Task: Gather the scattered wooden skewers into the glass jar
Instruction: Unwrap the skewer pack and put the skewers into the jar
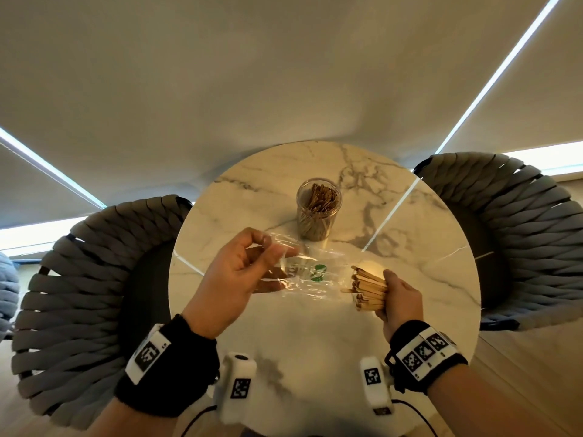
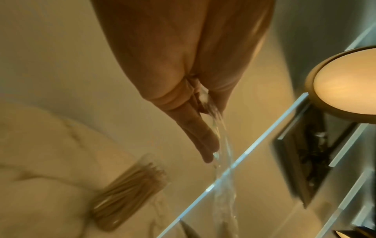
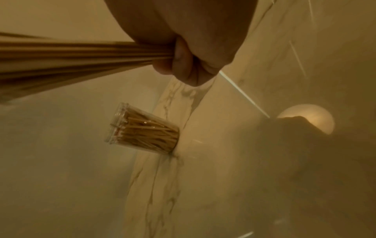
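Right hand [image 1: 400, 298] clenches a skewer bundle [image 1: 367, 290] at 4 o'clock on the table [image 1: 426, 247]. Left hand [image 1: 233, 279] pinches a clear bag [image 1: 310, 272]. The jar [image 1: 318, 212], at 12, stands full of skewers.

Glossy marble tabletop [image 1: 410, 247], clear glass jar [image 1: 318, 216], crinkly transparent plastic bag [image 1: 315, 279], wooden skewers [image 1: 369, 288]

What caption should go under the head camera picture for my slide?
Right hand grips a bundle of wooden sticks, left hand pinches a clear plastic bag, glass jar half full.
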`<state>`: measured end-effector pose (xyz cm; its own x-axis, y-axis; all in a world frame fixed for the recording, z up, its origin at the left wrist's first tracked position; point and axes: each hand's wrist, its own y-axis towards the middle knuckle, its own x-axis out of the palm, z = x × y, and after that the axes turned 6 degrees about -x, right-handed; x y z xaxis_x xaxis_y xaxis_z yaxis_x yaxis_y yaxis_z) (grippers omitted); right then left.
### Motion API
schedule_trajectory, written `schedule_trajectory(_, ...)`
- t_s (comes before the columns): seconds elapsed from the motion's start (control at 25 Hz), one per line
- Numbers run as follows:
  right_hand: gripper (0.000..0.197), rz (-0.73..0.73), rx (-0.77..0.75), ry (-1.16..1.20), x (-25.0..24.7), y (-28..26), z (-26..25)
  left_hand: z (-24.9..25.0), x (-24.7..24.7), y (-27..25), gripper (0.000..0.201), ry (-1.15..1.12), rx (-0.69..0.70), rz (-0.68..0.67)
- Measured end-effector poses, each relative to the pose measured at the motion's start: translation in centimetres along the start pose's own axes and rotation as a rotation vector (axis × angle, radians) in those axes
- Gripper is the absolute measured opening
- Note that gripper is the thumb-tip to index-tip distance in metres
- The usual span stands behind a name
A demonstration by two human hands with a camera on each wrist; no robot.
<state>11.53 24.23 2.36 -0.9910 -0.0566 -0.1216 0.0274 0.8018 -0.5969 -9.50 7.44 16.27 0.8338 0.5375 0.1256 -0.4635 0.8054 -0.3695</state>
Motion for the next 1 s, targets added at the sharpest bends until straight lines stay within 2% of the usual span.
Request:
schedule_trajectory(0.16, 0.021, 0.088, -0.069, -0.065, -2.2, 0.6, -0.3, -8.4, -4.8, 3.5, 0.021, -0.131, -0.143, 0.207)
schedule_trajectory(0.24, 0.028, 0.101, -0.112, -0.122, -2.9, 0.8, 0.1, -13.5, -6.6, 5.4, 0.021, -0.118, -0.219, 0.332)
schedule_trajectory(0.36, 0.045, 0.079, -0.206, -0.233, -3.6, 0.3, 0.8, -18.3, -8.1, 7.1, 0.034, 0.157, -0.317, 0.494)
schedule_trajectory(0.48, 0.053, -0.003, -0.341, -0.401, -3.0, -1.0, 0.7, -18.6, -8.4, 7.0, 0.073, 0.495, -0.438, 0.617)
schedule_trajectory(0.52, 0.054, -0.041, -0.389, -0.453, -2.5, -1.5, 0.3, -17.7, -7.7, 6.5, 0.076, 0.586, -0.396, 0.675)
schedule_trajectory(0.56, 0.053, -0.085, -0.432, -0.493, -1.8, -2.2, -0.1, -16.3, -6.4, 5.8, 0.070, 0.627, -0.295, 0.698)
schedule_trajectory(0.6, 0.052, -0.134, -0.472, -0.530, -0.9, -2.9, -0.5, -14.9, -4.8, 5.1, 0.057, 0.589, -0.188, 0.638)
schedule_trajectory(0.64, 0.050, -0.186, -0.514, -0.569, 0.1, -3.6, -0.9, -13.4, -2.8, 4.5, 0.042, 0.497, -0.138, 0.475)
schedule_trajectory(0.68, 0.048, -0.239, -0.559, -0.597, 1.1, -4.3, -1.4, -11.9, -0.7, 3.9, 0.034, 0.391, -0.176, 0.248)
schedule_trajectory(0.76, 0.046, -0.342, -0.681, -0.619, 2.8, -5.4, -2.1, -9.4, 3.1, 3.1, 0.044, 0.192, -0.394, -0.256)
schedule_trajectory(0.8, 0.045, -0.390, -0.751, -0.621, 3.4, -5.8, -2.4, -8.9, 4.4, 2.7, 0.047, 0.109, -0.478, -0.459)
schedule_trajectory(0.84, 0.044, -0.427, -0.828, -0.635, 3.9, -6.2, -2.8, -8.5, 5.0, 2.5, 0.042, 0.035, -0.528, -0.608)
schedule_trajectory(0.92, 0.044, -0.458, -0.969, -0.692, 4.0, -6.5, -3.2, -8.6, 5.3, 2.2, 0.018, -0.053, -0.580, -0.716)
schedule_trajectory(1.0, 0.043, -0.478, -0.900, -0.643, 3.7, -6.6, -3.5, -8.9, 5.1, 1.8, 0.014, -0.082, -0.619, -0.673)
